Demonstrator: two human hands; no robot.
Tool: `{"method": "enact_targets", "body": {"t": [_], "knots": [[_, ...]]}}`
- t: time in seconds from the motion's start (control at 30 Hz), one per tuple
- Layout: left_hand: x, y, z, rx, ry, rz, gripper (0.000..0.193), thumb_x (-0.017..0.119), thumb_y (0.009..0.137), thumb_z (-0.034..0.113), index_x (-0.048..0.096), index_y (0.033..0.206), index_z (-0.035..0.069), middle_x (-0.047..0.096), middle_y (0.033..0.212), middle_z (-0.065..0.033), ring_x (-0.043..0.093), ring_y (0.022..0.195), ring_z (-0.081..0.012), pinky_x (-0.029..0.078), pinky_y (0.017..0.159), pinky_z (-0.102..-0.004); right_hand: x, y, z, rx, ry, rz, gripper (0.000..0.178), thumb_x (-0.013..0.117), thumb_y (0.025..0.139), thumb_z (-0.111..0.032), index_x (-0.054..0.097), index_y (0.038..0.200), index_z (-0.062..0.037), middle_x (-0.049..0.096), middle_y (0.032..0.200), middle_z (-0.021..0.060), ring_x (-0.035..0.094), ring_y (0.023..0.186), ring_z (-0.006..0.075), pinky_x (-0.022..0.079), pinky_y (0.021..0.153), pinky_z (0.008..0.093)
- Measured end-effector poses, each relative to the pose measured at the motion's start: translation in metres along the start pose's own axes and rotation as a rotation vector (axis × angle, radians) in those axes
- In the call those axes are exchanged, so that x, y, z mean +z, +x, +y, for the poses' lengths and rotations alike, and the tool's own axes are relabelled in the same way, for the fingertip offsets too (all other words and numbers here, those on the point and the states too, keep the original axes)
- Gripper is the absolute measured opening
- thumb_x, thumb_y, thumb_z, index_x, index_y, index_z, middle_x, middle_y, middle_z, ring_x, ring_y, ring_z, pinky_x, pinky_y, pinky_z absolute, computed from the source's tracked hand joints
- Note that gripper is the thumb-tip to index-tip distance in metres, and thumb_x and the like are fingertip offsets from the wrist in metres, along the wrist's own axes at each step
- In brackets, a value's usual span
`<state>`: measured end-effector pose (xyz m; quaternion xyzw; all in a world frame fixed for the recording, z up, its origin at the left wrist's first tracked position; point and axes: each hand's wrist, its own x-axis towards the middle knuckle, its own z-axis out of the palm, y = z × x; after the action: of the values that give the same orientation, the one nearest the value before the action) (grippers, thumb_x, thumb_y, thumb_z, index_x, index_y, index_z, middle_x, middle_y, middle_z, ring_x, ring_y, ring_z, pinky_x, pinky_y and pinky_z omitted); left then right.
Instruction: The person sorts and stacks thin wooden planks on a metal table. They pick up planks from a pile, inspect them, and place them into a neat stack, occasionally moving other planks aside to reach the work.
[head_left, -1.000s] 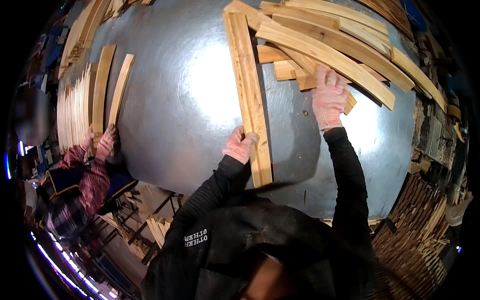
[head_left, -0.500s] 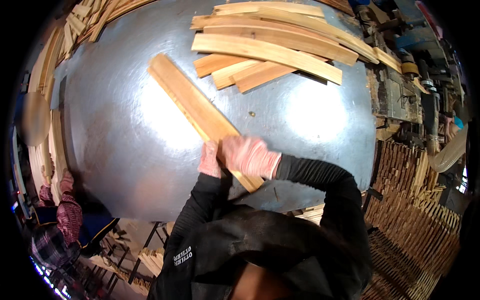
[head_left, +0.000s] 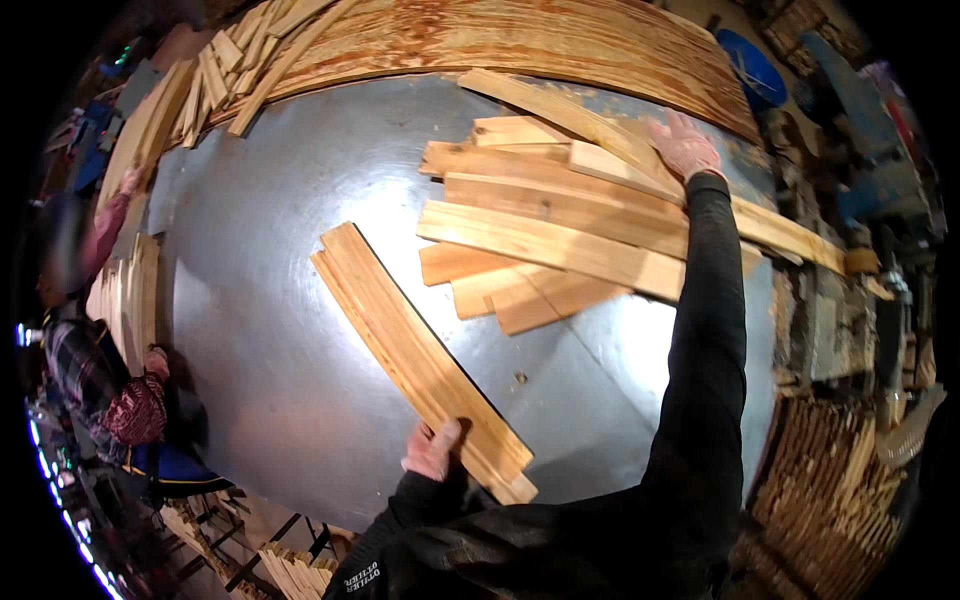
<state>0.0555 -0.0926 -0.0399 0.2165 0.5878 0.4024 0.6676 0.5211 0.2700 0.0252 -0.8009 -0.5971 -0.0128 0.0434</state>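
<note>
Two narrow wooden boards (head_left: 420, 350), one overlapping the other, lie slantwise on the metal table (head_left: 250, 300). My left hand (head_left: 432, 450), in a pinkish glove, is closed on their near end, thumb on top; its other fingers are mostly hidden. My right arm is stretched far out to the right over a loose pile of boards (head_left: 560, 235). At the pile's far side, my gloved right hand (head_left: 687, 145) rests with fingers spread against a long, slanting board (head_left: 570, 112).
A wide plywood sheet (head_left: 480, 35) borders the table's far side, with thin offcuts (head_left: 230, 70) at its left. A co-worker (head_left: 95, 370) handles strips at the left edge. Stacked wood (head_left: 830, 490) stands at lower right, beside machinery; a blue bin (head_left: 750, 70) is beyond.
My right hand has left the boards by my left hand and reached out to the far right of the pile. The view has shifted, showing more of the table's far side.
</note>
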Motion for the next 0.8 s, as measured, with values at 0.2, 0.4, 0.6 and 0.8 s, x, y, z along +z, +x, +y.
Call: {"method": "enact_targets", "body": {"t": [0.2, 0.4, 0.6, 0.8], "knots": [[0.049, 0.025, 0.004, 0.293, 0.004, -0.051, 0.053, 0.07, 0.086, 0.01, 0.043, 0.13, 0.001, 0.063, 0.114, -0.0115, 0.062, 0.101, -0.0229, 0.052, 0.089, -0.0371, 0.08, 0.065, -0.013, -0.218, -0.087, -0.314, 0.068, 0.034, 0.093, -0.064, 0.042, 0.145, -0.0219, 0.04, 0.151, 0.0091, 0.041, 0.135, 0.0334, 0.028, 0.114, 0.0418], [0.071, 0.103, 0.019, 0.119, 0.174, 0.37, 0.056, 0.077, 0.079, 0.009, 0.044, 0.124, 0.002, 0.061, 0.106, -0.0103, 0.061, 0.092, -0.0199, 0.052, 0.082, -0.0346, 0.074, 0.017, -0.137, 0.051, -0.11, -0.459, 0.076, 0.031, 0.091, -0.07, 0.047, 0.142, -0.0164, 0.042, 0.149, 0.0097, 0.037, 0.139, 0.0323, 0.022, 0.116, 0.0484], [-0.023, 0.09, 0.01, 0.269, -0.045, 0.446, 0.052, 0.077, 0.077, 0.013, 0.055, 0.122, -0.001, 0.064, 0.108, -0.0124, 0.061, 0.095, -0.0237, 0.051, 0.083, -0.0357, 0.038, -0.104, -0.22, -0.026, -0.426, -0.601, 0.06, 0.04, 0.094, -0.059, 0.056, 0.135, -0.0184, 0.049, 0.145, 0.0058, 0.044, 0.135, 0.0305, 0.016, 0.113, 0.0627], [-0.191, 0.088, 0.046, 0.015, 0.392, 0.528, 0.053, 0.074, 0.082, 0.031, 0.059, 0.122, -0.001, 0.066, 0.112, -0.0179, 0.062, 0.098, -0.0244, 0.047, 0.089, -0.032, 0.02, -0.271, -0.265, -0.085, -0.13, -0.688, 0.065, 0.046, 0.088, -0.065, 0.067, 0.119, -0.0114, 0.065, 0.122, 0.0134, 0.057, 0.12, 0.0293, 0.045, 0.097, 0.041]]}}
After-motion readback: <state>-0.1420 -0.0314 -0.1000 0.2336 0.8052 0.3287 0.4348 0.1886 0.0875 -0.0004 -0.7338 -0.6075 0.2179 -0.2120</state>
